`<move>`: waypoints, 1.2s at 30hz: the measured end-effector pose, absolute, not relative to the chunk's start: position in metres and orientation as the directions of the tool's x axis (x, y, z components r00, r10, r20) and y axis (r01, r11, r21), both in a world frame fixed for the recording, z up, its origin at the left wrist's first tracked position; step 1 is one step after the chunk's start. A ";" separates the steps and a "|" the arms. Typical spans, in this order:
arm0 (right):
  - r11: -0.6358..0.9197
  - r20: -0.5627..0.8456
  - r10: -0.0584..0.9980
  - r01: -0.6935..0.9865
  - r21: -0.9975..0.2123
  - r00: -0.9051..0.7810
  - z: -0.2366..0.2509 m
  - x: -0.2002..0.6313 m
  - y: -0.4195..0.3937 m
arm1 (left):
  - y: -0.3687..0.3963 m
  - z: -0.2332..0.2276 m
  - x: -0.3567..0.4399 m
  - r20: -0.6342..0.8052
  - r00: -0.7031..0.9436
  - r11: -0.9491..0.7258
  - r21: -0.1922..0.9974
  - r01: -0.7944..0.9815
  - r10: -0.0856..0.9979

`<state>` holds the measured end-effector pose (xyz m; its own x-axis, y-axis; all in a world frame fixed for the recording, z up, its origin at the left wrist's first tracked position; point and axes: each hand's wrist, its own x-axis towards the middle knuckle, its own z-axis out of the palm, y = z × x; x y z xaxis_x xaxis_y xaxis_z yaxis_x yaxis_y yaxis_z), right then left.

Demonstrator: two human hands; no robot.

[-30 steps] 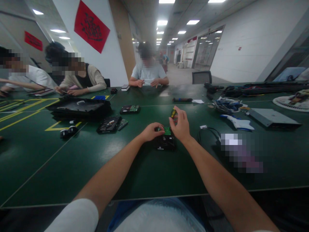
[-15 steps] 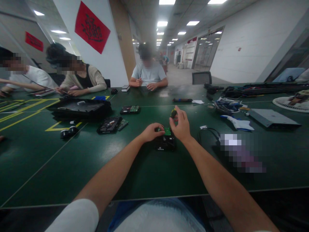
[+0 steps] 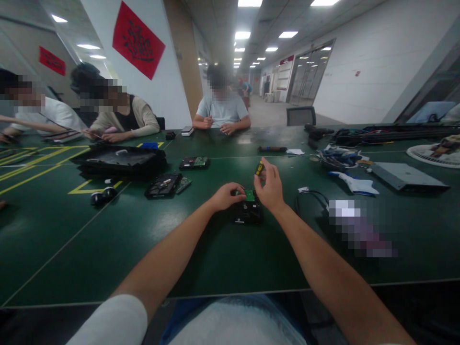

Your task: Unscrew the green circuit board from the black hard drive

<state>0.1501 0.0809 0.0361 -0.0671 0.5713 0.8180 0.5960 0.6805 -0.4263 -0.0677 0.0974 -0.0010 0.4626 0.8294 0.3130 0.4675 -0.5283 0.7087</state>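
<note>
The person's two forearms are reaching out over the green tabletop (image 3: pixel 108 239) from the near edge. The left hand (image 3: pixel 225 196) is resting closed on the left edge of a black hard drive (image 3: pixel 247 211), steadying it near the centre of the tabletop. The right hand (image 3: pixel 270 187) is gripping a yellow-and-black screwdriver (image 3: pixel 259 168) upright over the drive's green circuit board (image 3: pixel 249 194). Compared with the previous second, the handle's yellow markings are showing at a different angle, indicating rotation; both hands are otherwise holding position. Farther left, other drives (image 3: pixel 166 184) and a black tray (image 3: pixel 118 160) are lying. At the far edge, co-workers are sitting.
</note>
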 end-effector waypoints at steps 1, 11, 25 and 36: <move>0.676 0.815 0.575 0.598 -0.430 -0.063 0.036 0.150 0.081 | 0.098 -0.001 -0.068 0.313 0.461 -0.528 0.709 0.469 0.830; 0.665 0.815 0.577 0.607 -0.435 -0.048 0.034 0.150 0.084 | 0.096 0.000 -0.067 0.317 0.459 -0.526 0.718 0.456 0.830; 0.676 0.811 0.582 0.589 -0.443 -0.059 0.036 0.149 0.081 | 0.096 0.000 -0.068 0.306 0.457 -0.518 0.718 0.465 0.835; 0.679 0.803 0.593 0.567 -0.467 -0.050 0.036 0.147 0.081 | 0.099 -0.004 -0.068 0.323 0.459 -0.531 0.716 0.454 0.828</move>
<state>0.1474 0.0805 0.0355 -0.0496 0.5935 0.8033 0.5669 0.6789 -0.4665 -0.0680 0.0990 -0.0038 0.4591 0.8277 0.3226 0.4536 -0.5307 0.7160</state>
